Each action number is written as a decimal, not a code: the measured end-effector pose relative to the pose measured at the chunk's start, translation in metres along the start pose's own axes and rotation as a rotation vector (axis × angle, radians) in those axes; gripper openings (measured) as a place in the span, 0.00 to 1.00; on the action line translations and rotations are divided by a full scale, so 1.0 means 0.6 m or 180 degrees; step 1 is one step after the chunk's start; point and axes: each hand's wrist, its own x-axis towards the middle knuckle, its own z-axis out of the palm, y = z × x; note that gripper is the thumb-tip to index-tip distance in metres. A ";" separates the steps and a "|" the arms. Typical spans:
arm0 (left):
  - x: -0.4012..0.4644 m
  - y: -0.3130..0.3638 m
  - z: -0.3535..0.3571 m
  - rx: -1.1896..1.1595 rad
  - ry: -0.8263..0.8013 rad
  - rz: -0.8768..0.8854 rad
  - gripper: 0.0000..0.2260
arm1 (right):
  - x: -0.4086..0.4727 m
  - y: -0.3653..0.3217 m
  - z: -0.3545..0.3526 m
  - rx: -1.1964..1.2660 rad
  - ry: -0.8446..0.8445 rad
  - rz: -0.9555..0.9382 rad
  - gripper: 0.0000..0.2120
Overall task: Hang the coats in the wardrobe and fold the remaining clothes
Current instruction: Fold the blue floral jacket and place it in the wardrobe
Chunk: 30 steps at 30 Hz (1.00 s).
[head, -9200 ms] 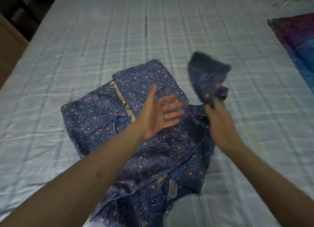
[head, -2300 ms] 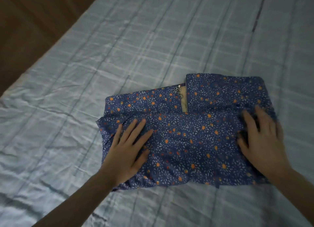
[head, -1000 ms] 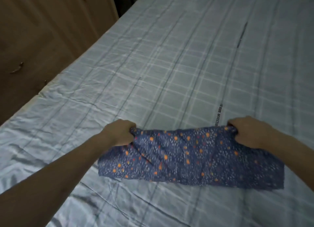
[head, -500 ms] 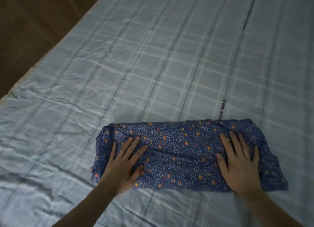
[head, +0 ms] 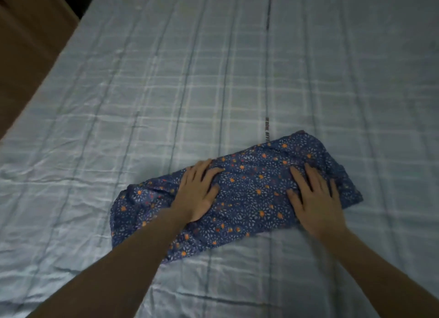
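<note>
Plaid sheet (head: 213, 80) all over the bed, pale blue, wrinkled at the left. Brown wooden furniture (head: 28, 44) along the left edge, top corner. Nothing in the way of either hand.

Folded garment (head: 249, 194) sat near the middle-right of the sheet, long blue bundle with orange dots, lying at a slant, right end farther away. Left end bunched up a bit.

Left hand (head: 198, 191) flat on the garment's middle-left, fingers straight and spread, pressing down, gripping nothing. Right hand (head: 316, 196) same deal on the right part, palm down, fingers splayed, just resting on the cloth. Both forearms reaching in from the bottom.

Some dark lettering (head: 266, 130) printed on the sheet just behind the garment, too blurry to read.
</note>
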 end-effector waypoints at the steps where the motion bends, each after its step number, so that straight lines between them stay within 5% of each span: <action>1: 0.004 -0.008 0.017 -0.0033 -0.0078 -0.0121 0.23 | 0.002 0.007 0.010 0.0040 -0.0091 0.0060 0.31; 8: 0.035 -0.002 -0.011 -0.0286 0.0080 -0.0468 0.26 | -0.056 -0.066 0.004 0.0119 0.0732 0.0540 0.18; 10: 0.056 0.006 -0.031 -0.0621 -0.0263 -0.0692 0.29 | -0.100 -0.091 -0.002 0.0872 0.0310 0.1067 0.07; 13: 0.077 0.021 -0.058 -0.1023 -0.0922 -0.1072 0.26 | -0.140 -0.118 0.009 0.1903 -0.0791 0.2119 0.25; 16: 0.073 0.041 -0.071 -0.1156 -0.1602 -0.1120 0.16 | -0.142 -0.139 0.036 0.4243 -0.0790 0.2985 0.21; 19: 0.046 0.064 -0.088 -0.1831 -0.2093 -0.1463 0.14 | -0.134 -0.161 0.033 0.5321 -0.0355 0.2845 0.13; 23: 0.011 0.079 -0.133 -0.2410 -0.2468 -0.1834 0.12 | -0.143 -0.192 -0.017 0.6406 -0.0189 0.2161 0.17; 27: -0.006 0.083 -0.201 -0.3770 -0.2030 -0.1799 0.14 | -0.121 -0.191 -0.082 0.5985 0.0106 0.1890 0.17; 30: -0.002 0.098 -0.254 -0.4094 -0.1682 -0.1592 0.16 | -0.064 -0.180 -0.161 0.5658 0.0120 0.1749 0.16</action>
